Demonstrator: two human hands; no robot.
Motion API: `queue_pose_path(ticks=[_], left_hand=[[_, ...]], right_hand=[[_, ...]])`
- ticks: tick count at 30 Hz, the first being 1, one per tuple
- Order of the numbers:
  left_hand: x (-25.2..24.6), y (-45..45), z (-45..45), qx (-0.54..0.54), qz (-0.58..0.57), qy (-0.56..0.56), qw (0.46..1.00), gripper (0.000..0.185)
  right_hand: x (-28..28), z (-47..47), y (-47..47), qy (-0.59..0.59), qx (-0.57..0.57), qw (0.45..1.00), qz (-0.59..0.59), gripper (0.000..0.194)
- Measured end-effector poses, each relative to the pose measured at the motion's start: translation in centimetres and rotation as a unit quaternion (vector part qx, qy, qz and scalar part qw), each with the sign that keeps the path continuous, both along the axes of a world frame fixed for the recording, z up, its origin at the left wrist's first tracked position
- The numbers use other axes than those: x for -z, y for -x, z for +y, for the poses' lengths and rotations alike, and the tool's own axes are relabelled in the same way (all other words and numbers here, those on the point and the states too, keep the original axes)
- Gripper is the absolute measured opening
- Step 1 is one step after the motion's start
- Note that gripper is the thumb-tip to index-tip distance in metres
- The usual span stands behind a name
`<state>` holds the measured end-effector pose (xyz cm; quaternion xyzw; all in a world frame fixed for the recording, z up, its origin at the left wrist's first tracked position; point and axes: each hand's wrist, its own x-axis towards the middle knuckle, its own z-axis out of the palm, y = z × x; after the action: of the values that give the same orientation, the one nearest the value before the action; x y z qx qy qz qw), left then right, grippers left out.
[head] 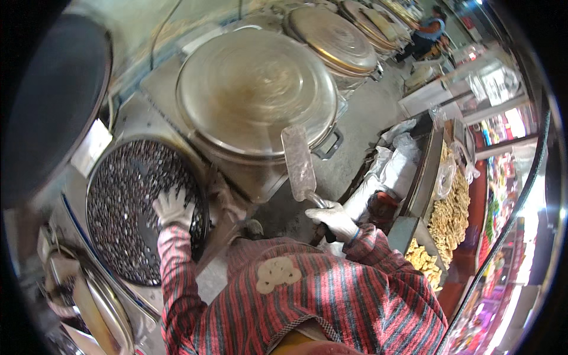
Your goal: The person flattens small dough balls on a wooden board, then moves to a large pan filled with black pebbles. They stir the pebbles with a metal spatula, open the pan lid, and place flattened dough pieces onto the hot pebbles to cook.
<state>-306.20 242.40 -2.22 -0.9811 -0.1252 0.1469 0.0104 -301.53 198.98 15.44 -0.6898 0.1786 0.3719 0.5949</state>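
Observation:
My left hand [174, 208], in a white glove, lies with fingers spread over a layer of small dark seeds [124, 213]. These cover most of a round black pan [205, 222], whose dark bottom shows through in places. In my gloved right hand [333, 220] is a metal scraper [299, 159] with a long, flat, rounded blade. Its blade points away from me, in front of the rim of a large lidded pot; whether they touch, I cannot tell.
The large pot's metal lid [257, 88] is ahead, with a side handle [329, 144]. Another lidded pot [333, 40] stands beyond it. A raised round black lid or plate [57, 106] is at left. Bins of light brown food pieces [448, 213] line the right. A person [426, 35] is farther back.

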Motion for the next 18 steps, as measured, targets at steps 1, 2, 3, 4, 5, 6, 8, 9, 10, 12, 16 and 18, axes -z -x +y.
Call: queue_pose_path(ticks=[1, 2, 3, 4, 5, 6, 8, 9, 10, 12, 16, 18], left_hand=[[0.4, -0.1, 0.6, -0.029, 0.018, 0.007, 0.999, 0.066], [0.5, 0.0, 1.1, -0.036, -0.010, -0.019, 0.999, 0.066], [0.5, -0.1, 1.1, -0.046, 0.014, -0.010, 0.999, 0.067], [0.1, 0.2, 0.8, -0.048, -0.014, -0.014, 0.999, 0.068], [-0.5, 0.2, 0.0, -0.046, -0.055, -0.001, 0.997, 0.070], [-1.1, 0.3, -1.0, -0.057, -0.078, 0.022, 0.995, 0.068], [-3.3, 0.7, -3.8, -0.084, -0.232, 0.098, 0.964, 0.064], [-4.2, 0.3, -6.3, -0.134, -0.292, 0.174, 0.931, 0.061], [-5.2, -0.4, -8.2, -0.158, -0.315, 0.246, 0.903, 0.058], [-6.8, -2.6, -13.4, -0.274, -0.270, 0.382, 0.840, 0.050], [-8.2, -14.4, -21.9, 0.272, -0.231, -0.166, 0.919, 0.047], [-7.9, -19.9, -29.1, 0.068, -0.141, 0.524, 0.837, 0.049]], right_hand=[[0.2, -0.3, -0.8, 0.025, 0.027, 0.999, 0.037, 0.021], [0.3, -0.4, -1.6, -0.011, 0.022, 1.000, -0.017, 0.023], [0.3, -0.8, -2.5, 0.001, 0.014, 0.998, -0.055, 0.022], [0.2, -1.3, -3.0, -0.040, 0.058, 0.997, -0.035, 0.021], [0.0, -2.2, -4.0, -0.062, 0.094, 0.993, 0.029, 0.021], [-0.2, -3.1, -4.7, 0.006, 0.090, 0.996, 0.011, 0.022], [-1.0, -5.5, -6.3, -0.037, 0.132, 0.989, -0.058, 0.018], [-1.5, -7.2, -7.4, -0.021, 0.152, 0.984, -0.093, 0.016], [-2.1, -8.6, -8.3, -0.066, 0.199, 0.972, -0.110, 0.014], [-2.7, -12.2, -10.5, -0.156, 0.230, 0.940, -0.196, 0.021], [-1.5, -20.6, -15.0, -0.282, 0.254, 0.919, -0.103, 0.030], [-0.2, -25.4, -17.1, -0.326, 0.281, 0.902, -0.028, 0.037]])
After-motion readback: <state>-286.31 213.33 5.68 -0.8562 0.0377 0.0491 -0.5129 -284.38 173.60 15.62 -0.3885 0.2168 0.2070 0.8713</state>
